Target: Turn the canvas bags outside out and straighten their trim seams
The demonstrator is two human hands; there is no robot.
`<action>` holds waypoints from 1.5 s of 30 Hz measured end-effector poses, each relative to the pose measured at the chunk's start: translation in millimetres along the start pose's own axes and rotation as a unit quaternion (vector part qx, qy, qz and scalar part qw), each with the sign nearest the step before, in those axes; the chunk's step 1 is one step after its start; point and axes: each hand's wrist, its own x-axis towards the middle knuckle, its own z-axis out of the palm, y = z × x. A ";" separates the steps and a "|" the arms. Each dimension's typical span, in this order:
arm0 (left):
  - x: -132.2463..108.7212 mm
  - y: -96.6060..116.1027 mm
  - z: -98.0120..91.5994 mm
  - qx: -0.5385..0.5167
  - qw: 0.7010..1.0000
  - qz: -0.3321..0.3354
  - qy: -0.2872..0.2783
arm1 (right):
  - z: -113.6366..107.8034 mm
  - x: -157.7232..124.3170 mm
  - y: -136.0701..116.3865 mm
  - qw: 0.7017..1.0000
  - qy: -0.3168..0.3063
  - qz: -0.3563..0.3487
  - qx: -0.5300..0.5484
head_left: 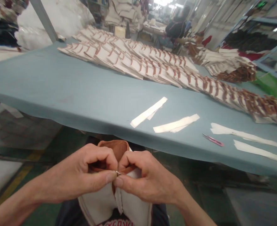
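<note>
A cream fabric piece (97,202) with a brown inner lining (116,147) lies over my lap, below the table's near edge. My left hand (96,172) pinches one side of its opening between thumb and bent forefinger. On the other side my right hand (138,175) has the same kind of pinch, and the two thumb tips nearly meet at the seam. A tiny light bit shows between the thumbs; what it is I cannot make out. Below the thumbs a split in the seam hangs open. Red lettering shows at the bottom, partly cut off by the frame.
A blue-green table (65,94) spans the view. Long overlapping rows of cream and brown fabric pieces (138,64) lie along its far side. Nearer are several white strips (150,111) and a pink-handled thread snipper or seam tool (213,140). A person (176,26) sits in the background.
</note>
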 end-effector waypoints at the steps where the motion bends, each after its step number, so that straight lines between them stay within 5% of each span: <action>1: -1.0 -1.3 -0.8 0.004 1.000 0.001 -0.005 | -1.3 -0.8 -0.9 1.000 -0.001 -0.006 -0.003; 10: -6.0 -13.7 4.9 0.134 0.989 0.046 0.051 | 0.9 -5.1 1.7 0.974 0.077 -0.124 -0.172; 22: -12.0 -11.5 8.6 0.124 0.991 0.012 0.050 | 12.3 1.2 6.2 0.925 0.151 -0.242 -0.251; 27: -12.1 -19.8 19.8 0.138 0.987 0.029 0.076 | 20.6 1.3 9.6 0.897 0.195 -0.238 -0.318; 32: -10.7 -24.6 24.9 0.143 0.982 0.062 0.109 | 28.5 2.6 11.1 0.901 0.230 -0.207 -0.305; 38: -17.3 -17.9 20.0 0.175 0.971 0.092 0.136 | 16.9 3.3 -9.3 0.953 0.116 -0.121 -0.253; 45: -23.5 -2.4 12.9 0.241 0.953 0.128 0.129 | 3.4 11.8 -41.8 0.927 0.012 -0.015 -0.374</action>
